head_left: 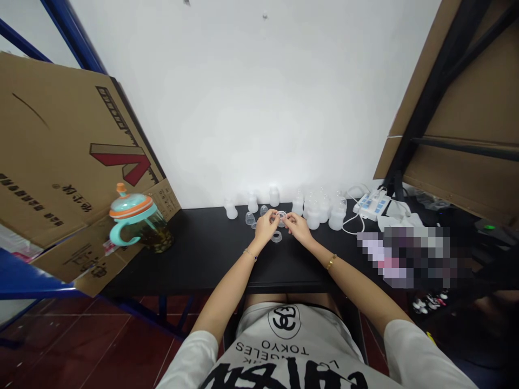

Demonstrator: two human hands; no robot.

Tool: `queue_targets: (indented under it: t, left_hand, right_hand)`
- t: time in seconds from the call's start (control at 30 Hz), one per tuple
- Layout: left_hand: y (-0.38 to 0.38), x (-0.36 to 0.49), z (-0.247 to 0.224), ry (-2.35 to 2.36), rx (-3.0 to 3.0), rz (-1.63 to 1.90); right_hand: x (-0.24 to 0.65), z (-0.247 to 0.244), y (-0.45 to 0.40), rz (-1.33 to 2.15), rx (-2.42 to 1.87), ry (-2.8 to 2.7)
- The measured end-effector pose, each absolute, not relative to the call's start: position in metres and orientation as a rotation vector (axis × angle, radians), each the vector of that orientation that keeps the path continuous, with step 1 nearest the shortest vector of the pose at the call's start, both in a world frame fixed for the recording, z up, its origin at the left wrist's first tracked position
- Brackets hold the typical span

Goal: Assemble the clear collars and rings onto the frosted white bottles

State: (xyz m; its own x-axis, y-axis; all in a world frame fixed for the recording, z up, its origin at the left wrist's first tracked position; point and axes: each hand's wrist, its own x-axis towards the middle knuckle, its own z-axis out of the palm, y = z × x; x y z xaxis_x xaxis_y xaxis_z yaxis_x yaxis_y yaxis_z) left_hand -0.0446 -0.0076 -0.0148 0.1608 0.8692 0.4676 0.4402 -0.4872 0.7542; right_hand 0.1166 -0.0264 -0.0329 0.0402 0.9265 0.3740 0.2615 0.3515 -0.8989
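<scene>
Above the black table [194, 259], my left hand [265, 226] and my right hand [298, 227] meet with bent fingers around a small clear ring-shaped piece [281, 216]. Both hands grip its edges, one from each side. Just below them a clear ring [277, 236] lies on the table. To the left of my left hand are small clear domed pieces [250, 218]. White translucent bottles stand behind, one at the left [231, 208] and one near the wall [274, 196]. Several more bottles [313, 215] cluster beside my right hand.
A teal-lidded jug [138, 219] with dark contents stands at the left, against a large cardboard box [60, 156]. At the right lie a white power strip [373, 205] with cables and a pixelated patch. A white wall [259, 108] rises behind the table.
</scene>
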Motion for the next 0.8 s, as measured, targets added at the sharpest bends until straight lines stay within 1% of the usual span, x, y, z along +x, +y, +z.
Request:
queue_targets:
  t: [0.2, 0.47, 0.8]
  left_hand:
    - [-0.0123, -0.0445, -0.0097, 1.294, 2.059, 1.283]
    - [-0.0122, -0.0458, -0.0096, 1.193, 2.014, 1.253]
    - [-0.0127, -0.0470, -0.0071, 1.303, 2.133, 1.226]
  right_hand:
    - [0.1159, -0.0315, -0.0277, 0.751, -1.175, -1.511]
    - [0.1161, -0.0298, -0.0288, 0.735, -1.186, -1.525]
    - [0.1172, -0.0335, -0.0263, 0.710, -1.206, -1.547]
